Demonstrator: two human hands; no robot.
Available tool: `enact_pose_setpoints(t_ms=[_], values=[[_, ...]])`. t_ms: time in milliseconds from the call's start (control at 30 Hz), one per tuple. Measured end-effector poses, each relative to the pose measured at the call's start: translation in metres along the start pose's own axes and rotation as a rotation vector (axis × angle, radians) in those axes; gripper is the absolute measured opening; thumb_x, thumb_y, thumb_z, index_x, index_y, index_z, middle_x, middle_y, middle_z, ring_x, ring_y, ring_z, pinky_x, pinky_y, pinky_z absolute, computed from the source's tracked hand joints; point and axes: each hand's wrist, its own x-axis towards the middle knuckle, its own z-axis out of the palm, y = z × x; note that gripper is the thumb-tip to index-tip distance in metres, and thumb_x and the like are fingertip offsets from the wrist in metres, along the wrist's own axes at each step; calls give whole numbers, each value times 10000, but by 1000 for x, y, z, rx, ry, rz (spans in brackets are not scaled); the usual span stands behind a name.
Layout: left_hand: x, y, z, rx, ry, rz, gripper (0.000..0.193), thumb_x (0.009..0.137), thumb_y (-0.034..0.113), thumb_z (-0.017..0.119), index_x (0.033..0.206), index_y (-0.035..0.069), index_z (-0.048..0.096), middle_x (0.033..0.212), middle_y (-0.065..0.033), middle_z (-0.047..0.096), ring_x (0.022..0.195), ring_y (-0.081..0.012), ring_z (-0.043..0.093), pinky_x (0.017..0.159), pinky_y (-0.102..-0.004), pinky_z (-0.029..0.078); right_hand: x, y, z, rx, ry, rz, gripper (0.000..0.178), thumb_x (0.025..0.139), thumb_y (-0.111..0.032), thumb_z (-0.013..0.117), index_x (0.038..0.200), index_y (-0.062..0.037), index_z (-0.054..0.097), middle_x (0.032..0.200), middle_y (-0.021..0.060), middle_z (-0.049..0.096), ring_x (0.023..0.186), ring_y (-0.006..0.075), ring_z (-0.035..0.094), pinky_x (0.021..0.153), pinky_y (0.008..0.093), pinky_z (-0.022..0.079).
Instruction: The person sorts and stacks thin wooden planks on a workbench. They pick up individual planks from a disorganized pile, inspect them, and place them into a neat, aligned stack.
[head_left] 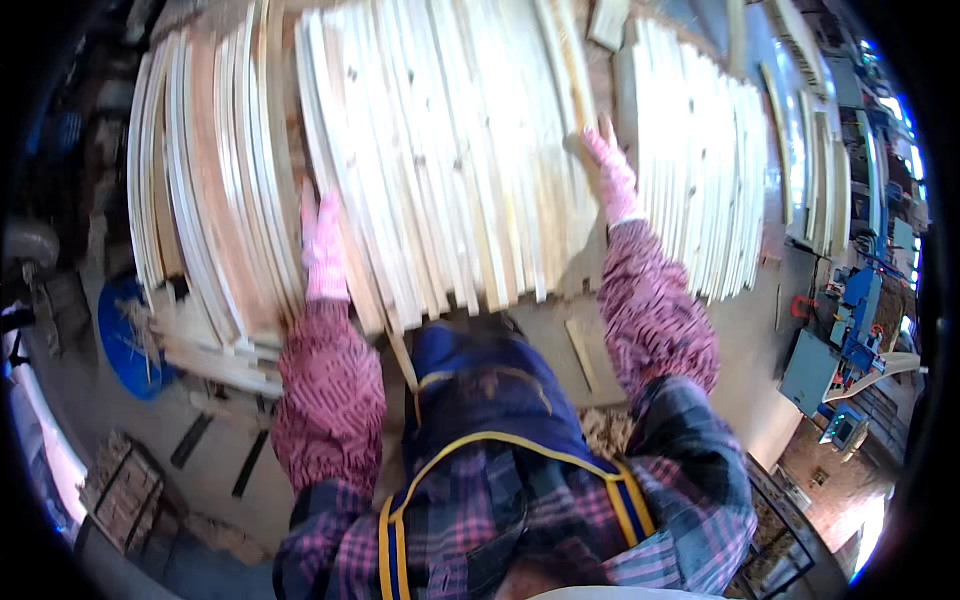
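Pale wooden strips (440,160) lie side by side in a wide row in front of me, running away from my body. My left hand (325,245), in a pink glove, lies along the left side of this row with its fingers stretched forward. On the row's right side, my right hand (615,175), gloved in the same way, points its fingers forward in the gap before another group of strips (700,165). Both hands flank the middle row, and neither has its fingers wrapped round a strip. Whether the palms press on the edge strips is hard to tell.
At the left stands a further group of strips (205,170), with shorter pieces (225,360) below it. A blue round container (125,340) sits at the far left. Blue machinery (850,315) stands to the right. One thin strip (580,355) lies near my right forearm.
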Motion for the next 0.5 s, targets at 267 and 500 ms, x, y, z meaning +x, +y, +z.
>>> enact_pose_setpoints(t_ms=[267, 500], values=[[-3, -23, -76, 314, -21, -152, 698, 950, 218, 686, 1507, -7, 332, 1383, -203, 551, 1254, -317, 586, 1092, -402, 471, -61, 3, -10, -322, 122, 235, 449, 827, -439, 799, 1111, -96, 743, 1056, 47, 742, 1007, 177, 672, 999, 362, 478], [-14, -19, -108, 204, -162, -187, 511, 961, 97, 634, 1414, -54, 455, 1205, -213, 666, 1110, -302, 680, 1008, -404, 552, -109, -8, 15, -373, 195, 168, 382, 837, -298, 802, 1124, -60, 717, 1004, 74, 746, 949, 179, 699, 936, 339, 528]])
